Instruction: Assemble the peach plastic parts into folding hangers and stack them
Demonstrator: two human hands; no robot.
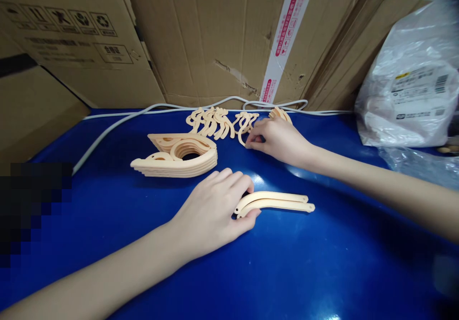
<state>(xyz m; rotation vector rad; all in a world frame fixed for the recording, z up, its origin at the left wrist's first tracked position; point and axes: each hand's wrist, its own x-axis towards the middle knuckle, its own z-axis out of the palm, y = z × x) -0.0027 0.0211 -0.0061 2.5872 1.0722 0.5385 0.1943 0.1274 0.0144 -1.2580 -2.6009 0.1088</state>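
Note:
My left hand (pixel 218 210) is closed around one end of two cream curved plastic arms (pixel 278 200), which lie side by side and point right. At the back, my right hand (pixel 276 138) pinches a small cream curved hook (pixel 242 136) between thumb and fingertips. Several more such hooks (pixel 217 122) lie in a loose row to its left. A few similar cream pieces (pixel 281 114) show just behind my right hand. Left of centre sits a stack of cream clip-shaped frames (pixel 179 155) with a round opening, their pointed ends facing left.
A blue tabletop (pixel 287 272) carries everything. Tall cardboard boxes (pixel 201 38) stand along the back and left. A white cable (pixel 118 131) runs along the rear edge and down the left. Clear plastic bags with a printed label (pixel 412 86) lie at the right.

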